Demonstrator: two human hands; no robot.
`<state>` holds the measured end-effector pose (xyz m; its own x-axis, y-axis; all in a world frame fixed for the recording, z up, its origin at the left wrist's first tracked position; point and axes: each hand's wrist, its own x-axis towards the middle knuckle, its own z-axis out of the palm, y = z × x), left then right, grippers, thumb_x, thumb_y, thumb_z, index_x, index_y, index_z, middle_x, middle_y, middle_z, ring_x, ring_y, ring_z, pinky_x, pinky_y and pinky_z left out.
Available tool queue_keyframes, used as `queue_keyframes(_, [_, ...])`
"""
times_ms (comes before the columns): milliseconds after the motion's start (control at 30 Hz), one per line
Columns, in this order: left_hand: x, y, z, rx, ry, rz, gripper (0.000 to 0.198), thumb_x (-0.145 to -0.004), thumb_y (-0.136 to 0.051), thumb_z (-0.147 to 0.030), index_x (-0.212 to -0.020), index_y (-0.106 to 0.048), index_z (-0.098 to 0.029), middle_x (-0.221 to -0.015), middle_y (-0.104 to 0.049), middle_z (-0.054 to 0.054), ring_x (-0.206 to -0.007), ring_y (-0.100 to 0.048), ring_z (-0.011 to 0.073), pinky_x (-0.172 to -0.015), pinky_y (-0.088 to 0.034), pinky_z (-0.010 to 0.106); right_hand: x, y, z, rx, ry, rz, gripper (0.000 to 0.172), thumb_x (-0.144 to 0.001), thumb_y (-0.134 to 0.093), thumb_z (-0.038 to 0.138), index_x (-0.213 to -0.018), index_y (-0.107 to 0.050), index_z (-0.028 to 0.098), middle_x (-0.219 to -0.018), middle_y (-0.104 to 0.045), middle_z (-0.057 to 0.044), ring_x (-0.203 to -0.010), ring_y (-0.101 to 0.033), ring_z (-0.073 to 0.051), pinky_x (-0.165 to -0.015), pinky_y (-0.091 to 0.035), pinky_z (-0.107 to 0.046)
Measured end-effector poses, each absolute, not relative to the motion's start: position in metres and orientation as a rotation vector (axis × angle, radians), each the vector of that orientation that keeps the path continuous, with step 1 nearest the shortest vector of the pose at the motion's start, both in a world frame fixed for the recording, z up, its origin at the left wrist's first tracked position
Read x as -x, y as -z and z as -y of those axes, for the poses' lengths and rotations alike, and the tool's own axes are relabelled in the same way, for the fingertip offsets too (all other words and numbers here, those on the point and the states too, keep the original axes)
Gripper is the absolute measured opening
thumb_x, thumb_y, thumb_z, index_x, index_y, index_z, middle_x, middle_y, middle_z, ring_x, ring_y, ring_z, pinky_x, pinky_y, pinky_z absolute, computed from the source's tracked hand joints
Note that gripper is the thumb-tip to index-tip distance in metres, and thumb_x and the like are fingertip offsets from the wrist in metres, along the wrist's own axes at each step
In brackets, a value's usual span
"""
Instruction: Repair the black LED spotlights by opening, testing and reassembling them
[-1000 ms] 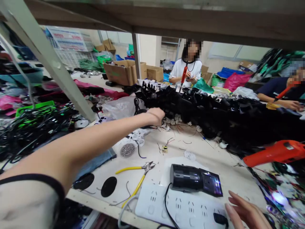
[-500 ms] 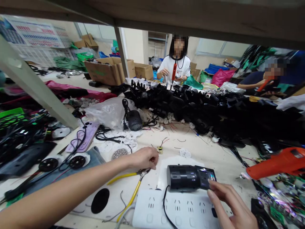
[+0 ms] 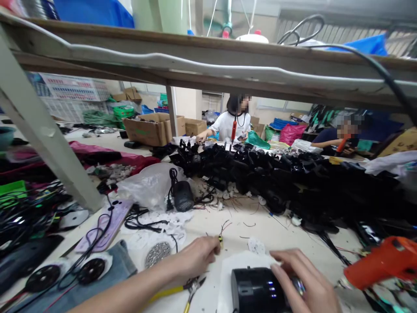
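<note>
My left hand [image 3: 202, 255] is closed with its fingertips pressed together, right at a small yellow-and-black electronic part [image 3: 220, 239] with thin wires. What the fingertips pinch, if anything, is hidden. My right hand [image 3: 304, 278] grips the right end of a black cylindrical device [image 3: 252, 289] with a glossy shell, covering much of that end. The device lies over a white sheet [image 3: 226, 278]. Below my left hand are yellow-handled pliers [image 3: 192, 289], partly cut off by the frame's lower edge. A round dish of small metal screws [image 3: 158, 254] is left of my left hand.
An orange electric screwdriver [image 3: 381, 263] is at right. Black parts [image 3: 260, 174] heap across the back. A purple phone [image 3: 106, 226] and a black cylinder with a cord [image 3: 183, 196] lie to the left. A shelf beam [image 3: 208, 65] crosses overhead. Two people sit beyond the heap.
The view has tilted upward. My left hand has come up to the small electronic part. My right hand has moved farther over the device, which now sits nearer me, over where the power strip showed.
</note>
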<state>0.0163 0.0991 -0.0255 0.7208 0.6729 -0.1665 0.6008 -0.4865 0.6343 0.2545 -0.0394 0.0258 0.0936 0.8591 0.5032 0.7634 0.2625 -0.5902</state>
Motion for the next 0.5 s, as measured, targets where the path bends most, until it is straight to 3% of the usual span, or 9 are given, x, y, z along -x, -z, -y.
queue_keyframes(100, [-0.018,0.024,-0.098,-2.174,-0.168,-0.983,0.011,-0.074,-0.058,-0.022,-0.085,-0.061,-0.02,-0.085,-0.061,0.001,-0.078,-0.055,0.0166,-0.069,-0.04,0.025,-0.249,-0.061,-0.013,1.521,-0.198,1.724,0.022,-0.09,-0.051,0.037,-0.087,-0.069,0.024,-0.084,-0.067,-0.006,-0.074,-0.066,-0.021,-0.067,-0.054,-0.03])
queue_keyframes(267, [-0.017,0.034,-0.099,-2.081,-0.187,-1.032,0.023,-0.064,-0.062,-0.018,-0.087,-0.06,-0.019,-0.083,-0.055,-0.001,-0.073,-0.051,0.0144,-0.064,-0.038,0.023,-0.226,-0.096,-0.13,1.682,-0.427,1.73,0.01,-0.082,-0.064,0.017,-0.09,-0.069,0.018,-0.087,-0.068,-0.004,-0.083,-0.064,-0.018,-0.082,-0.052,-0.032])
queue_keyframes(500, [-0.017,0.045,-0.1,-1.989,-0.179,-1.085,0.029,-0.056,-0.065,-0.011,-0.081,-0.053,-0.02,-0.081,-0.05,-0.003,-0.075,-0.047,0.0139,-0.066,-0.038,0.022,-0.188,-0.099,-0.236,1.768,-0.718,1.585,0.029,-0.094,-0.058,0.034,-0.118,-0.059,0.017,-0.119,-0.061,-0.008,-0.099,-0.063,-0.02,-0.084,-0.055,-0.04])
